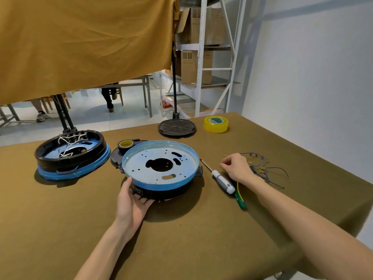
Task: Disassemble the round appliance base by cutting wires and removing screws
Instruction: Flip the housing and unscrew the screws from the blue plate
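A round appliance base [161,168] with a blue rim and a white perforated plate lies at the table's middle. My left hand [133,201] grips its near-left edge, thumb on the rim and fingers under it. To the right lies a screwdriver [219,177] with a white handle, beside a green-and-yellow-handled tool [241,198]. My right hand [236,166] rests on the table just past the screwdriver, fingers curled over small brass bits; whether it pinches one is unclear. Cut blue wires [268,171] lie beyond it.
A second round base [70,156] with white wires inside sits at the left. A black lid [116,156] and a tape roll [126,145] lie behind the middle base. A black stand foot [177,127] and yellow tape [216,124] are farther back. The table's edge runs along the right.
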Demonstrator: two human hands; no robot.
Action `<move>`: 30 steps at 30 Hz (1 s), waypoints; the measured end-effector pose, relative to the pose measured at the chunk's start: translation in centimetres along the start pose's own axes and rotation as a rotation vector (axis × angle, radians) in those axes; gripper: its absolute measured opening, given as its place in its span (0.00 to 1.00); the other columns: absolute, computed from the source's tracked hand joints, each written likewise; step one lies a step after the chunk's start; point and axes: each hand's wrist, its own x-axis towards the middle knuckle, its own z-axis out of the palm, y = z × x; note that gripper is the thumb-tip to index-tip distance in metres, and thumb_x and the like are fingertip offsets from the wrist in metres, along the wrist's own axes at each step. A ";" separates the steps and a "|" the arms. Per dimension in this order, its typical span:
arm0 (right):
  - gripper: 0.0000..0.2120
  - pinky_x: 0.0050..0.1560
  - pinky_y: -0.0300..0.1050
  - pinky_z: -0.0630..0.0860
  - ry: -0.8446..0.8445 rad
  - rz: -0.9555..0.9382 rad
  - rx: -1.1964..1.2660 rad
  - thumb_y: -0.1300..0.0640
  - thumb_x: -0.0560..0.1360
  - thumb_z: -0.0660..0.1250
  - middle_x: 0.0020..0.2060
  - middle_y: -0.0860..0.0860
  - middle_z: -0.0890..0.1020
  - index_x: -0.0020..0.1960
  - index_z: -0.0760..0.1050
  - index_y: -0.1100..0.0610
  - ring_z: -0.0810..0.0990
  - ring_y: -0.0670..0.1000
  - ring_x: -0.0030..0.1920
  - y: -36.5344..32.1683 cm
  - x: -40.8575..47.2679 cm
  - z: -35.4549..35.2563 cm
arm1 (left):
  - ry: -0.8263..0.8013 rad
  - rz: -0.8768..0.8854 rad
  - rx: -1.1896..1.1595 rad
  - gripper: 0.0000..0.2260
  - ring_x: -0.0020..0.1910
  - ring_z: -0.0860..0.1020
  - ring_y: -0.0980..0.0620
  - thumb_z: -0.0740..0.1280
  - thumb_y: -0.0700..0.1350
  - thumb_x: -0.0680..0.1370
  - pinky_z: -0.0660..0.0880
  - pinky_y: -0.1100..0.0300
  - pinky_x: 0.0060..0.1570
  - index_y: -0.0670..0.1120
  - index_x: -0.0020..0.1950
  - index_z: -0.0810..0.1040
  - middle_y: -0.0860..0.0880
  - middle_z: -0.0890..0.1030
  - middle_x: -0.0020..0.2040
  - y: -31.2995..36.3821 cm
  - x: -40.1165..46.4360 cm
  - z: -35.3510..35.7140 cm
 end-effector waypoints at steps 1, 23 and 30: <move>0.08 0.54 0.46 0.76 -0.014 0.001 -0.023 0.59 0.80 0.69 0.53 0.56 0.86 0.56 0.85 0.59 0.82 0.53 0.54 -0.1 0.2 -0.1 | 0.001 -0.004 0.001 0.23 0.68 0.74 0.41 0.59 0.52 0.85 0.72 0.42 0.65 0.51 0.79 0.62 0.43 0.76 0.65 0.0 -0.1 0.0; 0.11 0.33 0.44 0.78 0.149 -0.080 0.490 0.46 0.76 0.73 0.45 0.48 0.82 0.52 0.77 0.51 0.81 0.46 0.35 -5.4 -6.4 -4.3 | 0.233 0.161 0.827 0.16 0.51 0.77 0.46 0.61 0.55 0.84 0.74 0.50 0.49 0.44 0.50 0.80 0.47 0.81 0.48 1.8 -0.2 -1.6; 0.18 0.39 0.39 0.79 0.005 -0.112 0.886 0.56 0.72 0.79 0.46 0.54 0.87 0.57 0.78 0.60 0.84 0.44 0.38 -9.4 -6.5 -2.6 | 0.159 0.259 0.954 0.16 0.59 0.78 0.46 0.61 0.52 0.85 0.79 0.47 0.58 0.46 0.70 0.77 0.48 0.81 0.60 1.3 -0.3 -1.5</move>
